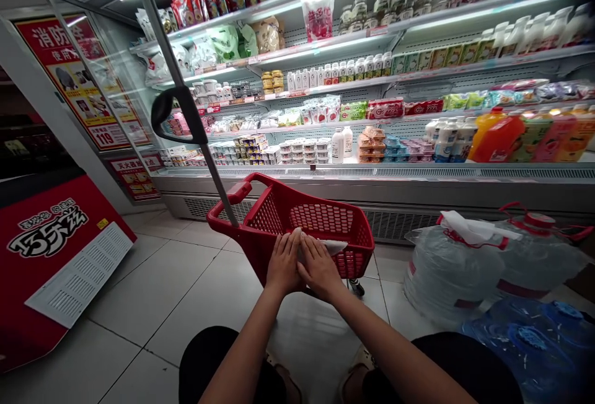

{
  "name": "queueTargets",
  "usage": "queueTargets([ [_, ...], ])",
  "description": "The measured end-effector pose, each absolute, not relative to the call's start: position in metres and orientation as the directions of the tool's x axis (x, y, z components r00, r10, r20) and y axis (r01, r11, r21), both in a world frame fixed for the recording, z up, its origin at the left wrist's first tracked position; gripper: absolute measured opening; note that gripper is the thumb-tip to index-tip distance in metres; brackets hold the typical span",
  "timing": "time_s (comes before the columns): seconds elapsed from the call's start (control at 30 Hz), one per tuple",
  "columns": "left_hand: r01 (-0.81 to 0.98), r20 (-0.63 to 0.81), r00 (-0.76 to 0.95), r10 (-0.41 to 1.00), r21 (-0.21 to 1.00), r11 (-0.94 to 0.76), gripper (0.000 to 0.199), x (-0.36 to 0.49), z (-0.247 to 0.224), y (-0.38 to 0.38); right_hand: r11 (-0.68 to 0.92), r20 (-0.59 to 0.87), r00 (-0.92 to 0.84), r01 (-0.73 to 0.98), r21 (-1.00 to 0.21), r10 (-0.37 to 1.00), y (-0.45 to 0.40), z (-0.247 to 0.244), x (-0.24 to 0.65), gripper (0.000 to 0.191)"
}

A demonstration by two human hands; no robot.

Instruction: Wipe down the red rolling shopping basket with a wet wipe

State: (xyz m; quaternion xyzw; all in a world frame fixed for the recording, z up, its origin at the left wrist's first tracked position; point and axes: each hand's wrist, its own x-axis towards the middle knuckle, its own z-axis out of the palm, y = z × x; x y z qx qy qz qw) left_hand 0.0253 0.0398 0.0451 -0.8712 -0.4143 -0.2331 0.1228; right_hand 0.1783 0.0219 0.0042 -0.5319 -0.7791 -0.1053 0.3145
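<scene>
Close together at the near side of a red rolling basket (309,196) are both my hands, palms down. My left hand (284,260) has its fingers laid out flat toward the basket's rim. Beside it, touching at the fingertips and thumb, my right hand (320,266) lies with its fingers stretched out too. A white item (335,246) shows partly inside the basket, just past my right fingers; what it is I cannot tell. The basket's long grey pole with a black handle (188,113) leans up to the left. Whatever lies beneath my palms is hidden.
An open refrigerated display (418,171) with dairy and drinks stands behind the basket. On the right floor are large wrapped water bottles (450,267) and blue water bottles (530,336). A red freezer (51,255) stands at the left. My knees flank the basket's near side.
</scene>
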Motion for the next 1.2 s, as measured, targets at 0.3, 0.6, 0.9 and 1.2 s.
queueTargets([
  [0.3, 0.782, 0.512, 0.546, 0.663, -0.029, -0.622, 0.096, 0.024, 0.049, 0.035, 0.256, 0.582, -0.110, 0.951, -0.175, 0.806, -0.008, -0.020, 0.315, 0.060],
  [0.6, 0.788, 0.501, 0.548, 0.670, -0.038, -0.615, 0.101, 0.016, 0.051, 0.048, 0.181, 0.590, 0.020, 0.943, -0.280, 0.807, -0.011, -0.029, 0.314, 0.064],
  [0.9, 0.876, 0.515, 0.385, 0.766, 0.057, -0.479, 0.105, 0.015, 0.038, 0.060, 0.264, 0.586, -0.067, 0.929, -0.258, 0.808, -0.024, -0.022, 0.268, 0.077],
  [1.2, 0.794, 0.505, 0.483, 0.715, 0.090, -0.601, 0.089, 0.034, 0.021, 0.010, 0.506, 0.516, -0.351, 0.841, -0.195, 0.782, -0.063, -0.013, 0.254, 0.072],
])
